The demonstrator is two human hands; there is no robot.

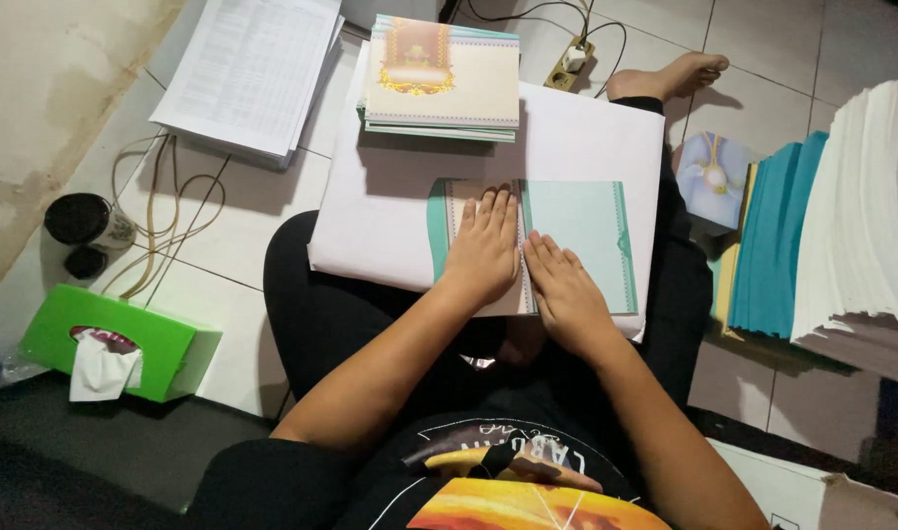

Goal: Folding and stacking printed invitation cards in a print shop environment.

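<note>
The folded card (532, 245) lay flat under both hands, its fold running away from the body; the left hand (483, 250) and right hand (564, 292) were pressed open-palmed, gripping nothing.

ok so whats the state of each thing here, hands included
left hand: flat, palm down on the card
right hand: flat, pressing along the fold
teal and cream folded paper card: lying flat on the white board
large white board: resting across the lap
stack of printed cards: piled, squared up
green tissue box: open, tissue sticking out
</note>
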